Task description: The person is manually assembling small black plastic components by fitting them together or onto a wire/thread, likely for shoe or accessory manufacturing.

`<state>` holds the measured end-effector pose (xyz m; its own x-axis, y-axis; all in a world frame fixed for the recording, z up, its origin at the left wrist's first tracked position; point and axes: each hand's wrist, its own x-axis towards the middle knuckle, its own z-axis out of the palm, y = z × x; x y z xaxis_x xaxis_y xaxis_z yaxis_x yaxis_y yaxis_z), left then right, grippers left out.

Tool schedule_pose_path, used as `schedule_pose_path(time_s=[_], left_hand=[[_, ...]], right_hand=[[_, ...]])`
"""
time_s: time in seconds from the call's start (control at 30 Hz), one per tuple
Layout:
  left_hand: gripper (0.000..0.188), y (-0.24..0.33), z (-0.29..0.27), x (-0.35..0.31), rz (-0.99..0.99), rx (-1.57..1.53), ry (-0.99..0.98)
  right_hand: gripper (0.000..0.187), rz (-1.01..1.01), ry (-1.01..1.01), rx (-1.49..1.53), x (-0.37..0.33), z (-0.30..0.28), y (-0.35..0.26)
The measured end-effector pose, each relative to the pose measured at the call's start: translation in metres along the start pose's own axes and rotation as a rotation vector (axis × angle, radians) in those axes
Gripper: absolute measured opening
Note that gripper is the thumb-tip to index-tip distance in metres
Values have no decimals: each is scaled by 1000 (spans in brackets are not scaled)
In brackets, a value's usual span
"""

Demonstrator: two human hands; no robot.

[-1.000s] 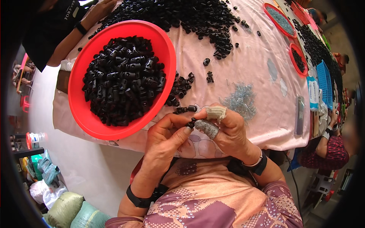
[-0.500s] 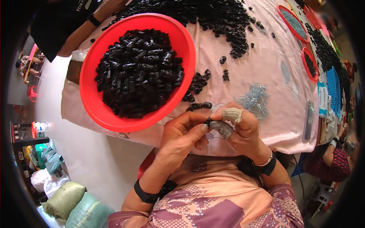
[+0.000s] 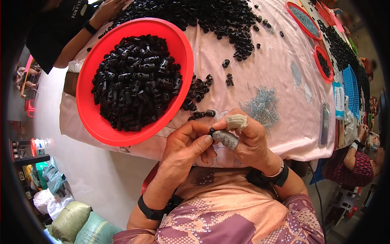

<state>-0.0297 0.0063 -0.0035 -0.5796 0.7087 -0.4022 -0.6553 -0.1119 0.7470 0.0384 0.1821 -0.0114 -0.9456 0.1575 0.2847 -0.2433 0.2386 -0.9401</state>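
My left hand [image 3: 183, 147] and my right hand [image 3: 252, 142] meet just above the near edge of the table. Between their fingertips is a small black plastic piece [image 3: 211, 131], which looks like a cord lock part; the fingers cover most of it. Left thumb and forefinger are pinched on it, and the right thumb and forefinger press it from the other side. Grey and cream cloth finger covers [image 3: 236, 121] wrap the right thumb and forefinger. Just beyond the hands lie a short row of black pieces [image 3: 202, 114] and a heap of small metal springs [image 3: 262, 107].
A big red basin [image 3: 83, 93] full of black pieces stands to the left. Further back spreads a large black pile [image 3: 219, 16]. Small red trays [image 3: 321, 73], a blue basket [image 3: 350, 89] and a flat clear-topped case [image 3: 324, 122] lie right. Another person's arm [image 3: 77, 42] reaches in far left.
The whole view has shifted, so the table and basin sit further left in the picture. Both hands keep nearly the same pinch on the small black piece.
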Motion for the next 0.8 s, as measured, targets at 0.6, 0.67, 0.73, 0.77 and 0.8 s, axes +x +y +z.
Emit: schedule_pose_path(time_s=[0.6,0.67,0.73,0.77,0.8], left_hand=[[17,4,1,-3,46,136,44],[17,3,1,-3,40,144,39],[17,2,2,-2,65,134,44],[17,2,2,-1,64,134,43],[17,2,1,-1,52,138,43]], right_hand=[[32,-58,-79,-71,1,-8,-4],[34,-89,-92,-128,2,-9,-3],[34,-95,-93,-142,4,-9,-5],[34,-103,-94,-155,5,-8,-7],[34,-102,-94,-155,5,-8,-7]])
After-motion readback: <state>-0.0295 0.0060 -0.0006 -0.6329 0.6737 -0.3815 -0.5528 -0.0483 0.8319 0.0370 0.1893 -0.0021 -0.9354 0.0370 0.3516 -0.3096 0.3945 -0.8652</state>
